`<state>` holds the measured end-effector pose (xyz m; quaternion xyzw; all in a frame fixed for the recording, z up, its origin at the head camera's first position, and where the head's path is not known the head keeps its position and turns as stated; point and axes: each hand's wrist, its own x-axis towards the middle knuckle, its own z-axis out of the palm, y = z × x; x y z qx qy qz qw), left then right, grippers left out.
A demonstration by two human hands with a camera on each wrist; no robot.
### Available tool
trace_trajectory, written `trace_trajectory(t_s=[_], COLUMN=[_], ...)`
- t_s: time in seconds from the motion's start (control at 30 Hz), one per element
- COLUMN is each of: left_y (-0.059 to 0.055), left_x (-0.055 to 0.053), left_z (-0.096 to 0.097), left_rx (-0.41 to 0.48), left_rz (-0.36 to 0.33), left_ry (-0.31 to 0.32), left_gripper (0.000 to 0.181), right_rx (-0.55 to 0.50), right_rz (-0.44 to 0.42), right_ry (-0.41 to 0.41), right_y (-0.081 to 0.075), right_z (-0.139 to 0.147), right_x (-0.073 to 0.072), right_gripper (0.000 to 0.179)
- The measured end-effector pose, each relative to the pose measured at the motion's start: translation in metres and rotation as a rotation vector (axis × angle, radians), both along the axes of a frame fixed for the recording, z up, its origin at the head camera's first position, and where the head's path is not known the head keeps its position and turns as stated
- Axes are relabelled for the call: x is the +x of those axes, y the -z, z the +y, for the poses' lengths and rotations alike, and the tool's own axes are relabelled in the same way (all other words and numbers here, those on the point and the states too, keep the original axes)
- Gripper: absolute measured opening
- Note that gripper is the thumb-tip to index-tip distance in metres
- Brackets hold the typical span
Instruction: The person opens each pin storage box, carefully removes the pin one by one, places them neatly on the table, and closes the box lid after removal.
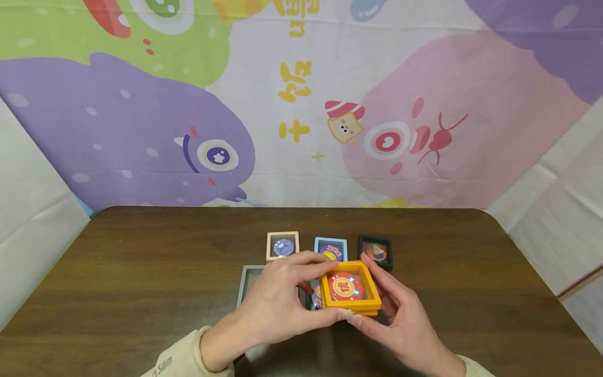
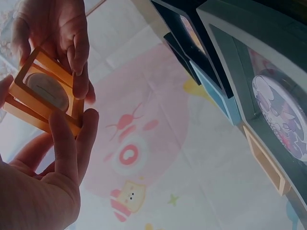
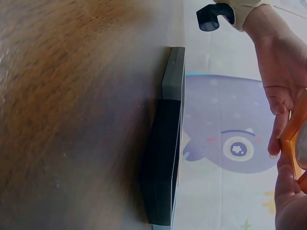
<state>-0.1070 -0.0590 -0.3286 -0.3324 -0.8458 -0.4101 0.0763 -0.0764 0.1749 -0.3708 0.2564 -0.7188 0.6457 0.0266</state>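
Holding orange frame (image 1: pixel 350 293) above counter (image 1: pixel 141 272), left hand (image 1: pixel 278 303) and right hand (image 1: pixel 400 314) pinching its edges; next likely calls for steady lowering.

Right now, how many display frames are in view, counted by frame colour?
Orange frame, held in both hands: 1
Beige frame: 1
Light blue frame: 1
Black frame: 1
Grey frame, partly behind the left hand: 1
Total: 5, with possibly more hidden under the hands.
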Motion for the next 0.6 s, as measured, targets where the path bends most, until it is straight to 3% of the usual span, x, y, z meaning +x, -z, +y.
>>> trace_trajectory(t_s=[0.3, 0.6], left_y=[-0.0025, -0.0049], left_x=[-0.0014, -0.003], left_z=[-0.0016, -0.0037], left_rx=[0.048, 0.045], left_rz=[-0.161, -0.211], left_ry=[0.01, -0.032], left_gripper=[0.06, 0.056], right_rx=[0.009, 0.064], right_rz=[-0.08, -0.124], right_ry=[-0.011, 0.027], right_y=[-0.0017, -0.0003], right_z=[-0.0012, -0.003], right_x=[0.0011, 0.0023], right_gripper=[0.085, 0.09])
